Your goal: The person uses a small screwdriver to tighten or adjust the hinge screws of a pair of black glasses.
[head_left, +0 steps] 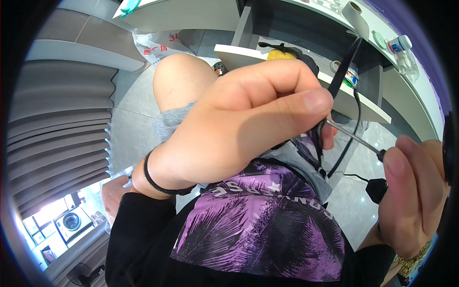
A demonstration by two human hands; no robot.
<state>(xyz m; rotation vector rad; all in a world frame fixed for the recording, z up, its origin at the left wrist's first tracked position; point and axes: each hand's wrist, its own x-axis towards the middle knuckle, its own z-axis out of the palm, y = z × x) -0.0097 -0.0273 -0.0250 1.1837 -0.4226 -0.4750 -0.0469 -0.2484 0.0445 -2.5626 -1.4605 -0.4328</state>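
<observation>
My left hand (258, 105) is raised in front of my chest, thumb and fingers pinched on a black strap (340, 71). The strap's flat part rises above the fingertips, and a thinner black cord (357, 107) loops down beside it. My right hand (411, 191) is closed on the black end of a thin metal rod tool (356, 136); its exact kind cannot be made out. The tool's far tip reaches the strap just under my left thumb, where my fingers partly hide it. Below, a dark loop of the strap hangs before my purple-print shirt (263, 220).
An open drawer (306, 71) holds a yellow and black item (282, 53) and small packages. On the white desktop stand a paper roll (354, 12) and a bottle (399, 44). A plastic bag (160, 45) lies on the floor. Another hand (114, 196) shows at left.
</observation>
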